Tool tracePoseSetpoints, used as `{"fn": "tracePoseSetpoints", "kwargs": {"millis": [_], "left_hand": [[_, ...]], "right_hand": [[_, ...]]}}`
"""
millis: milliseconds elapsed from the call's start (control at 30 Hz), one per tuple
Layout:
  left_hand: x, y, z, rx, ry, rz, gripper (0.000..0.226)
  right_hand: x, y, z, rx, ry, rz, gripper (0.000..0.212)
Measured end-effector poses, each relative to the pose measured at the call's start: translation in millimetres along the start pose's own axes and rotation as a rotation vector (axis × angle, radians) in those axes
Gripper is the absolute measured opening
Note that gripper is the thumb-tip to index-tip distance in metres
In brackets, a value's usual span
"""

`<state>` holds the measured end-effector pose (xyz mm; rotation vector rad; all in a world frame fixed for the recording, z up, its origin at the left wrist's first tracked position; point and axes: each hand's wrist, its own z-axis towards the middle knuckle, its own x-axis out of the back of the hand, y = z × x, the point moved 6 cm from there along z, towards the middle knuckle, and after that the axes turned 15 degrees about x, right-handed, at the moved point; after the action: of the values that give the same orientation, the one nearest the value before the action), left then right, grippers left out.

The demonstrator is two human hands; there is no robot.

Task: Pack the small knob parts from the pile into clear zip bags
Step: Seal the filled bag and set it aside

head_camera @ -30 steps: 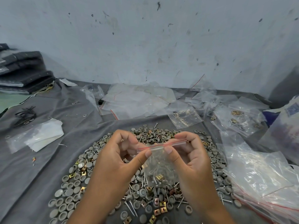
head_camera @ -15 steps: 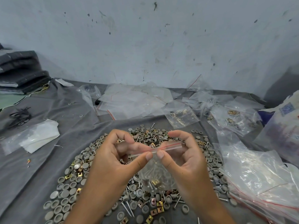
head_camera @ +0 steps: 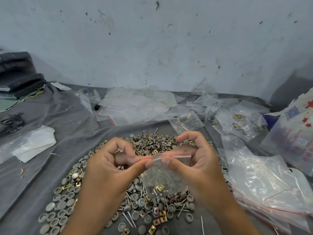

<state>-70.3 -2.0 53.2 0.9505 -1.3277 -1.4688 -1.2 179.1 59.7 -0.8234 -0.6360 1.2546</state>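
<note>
Grey cloth [head_camera: 50, 116] under a scuffed wall [head_camera: 152, 39] carries a pile of knob caps, nails and brass clips [head_camera: 152, 209] at lower centre. Above it, the left hand [head_camera: 108, 167] and right hand [head_camera: 198, 165] pinch the red-lined seal of a clear zip bag [head_camera: 162, 180] between thumbs and forefingers; nails, caps and a brass clip sit in its bottom.

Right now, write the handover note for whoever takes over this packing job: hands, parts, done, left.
Left hand: thumb and fingers pinch the red zip strip of the small clear zip bag.
Right hand: pinches the same strip next to it; the bag hangs between both hands above the pile.
In the bag: screws, a brass clip, and more, hard to make out through the plastic.
Pile: grey knob caps, screws and brass clips spread on the grey cloth.
Done: some filled bags lie at the far right.
Left: finish the seal, set the bag aside, then bag the rest; empty bags lie behind the pile.
</note>
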Motion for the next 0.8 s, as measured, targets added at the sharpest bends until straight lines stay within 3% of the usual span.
{"fn": "tracePoseSetpoints", "kwargs": {"millis": [133,200,267,367,500,600,800], "left_hand": [[-10,-3,-2,0.026,0.004,0.064,0.050],[-11,-7,0,0.029,0.020,0.115,0.060],[-9,-12,3,0.038,0.031,0.141,0.059],[1,-21,7,0.049,0.095,0.135,0.035],[13,-29,12,0.089,0.196,0.222,0.023],[15,-35,17,0.102,0.235,0.346,0.026],[21,-38,16,0.105,0.249,0.362,0.023]], "right_hand": [[10,-7,19,-0.059,-0.166,-0.159,0.039],[31,-5,39,-0.067,-0.168,-0.299,0.034],[73,-1,70,-0.071,-0.049,-0.437,0.030],[154,7,128,-0.074,0.201,-0.538,0.014],[232,22,175,-0.031,0.370,-0.804,0.022],[258,45,177,-0.093,0.306,-1.053,0.020],[269,119,112,-0.481,0.013,-1.221,0.037]]}}
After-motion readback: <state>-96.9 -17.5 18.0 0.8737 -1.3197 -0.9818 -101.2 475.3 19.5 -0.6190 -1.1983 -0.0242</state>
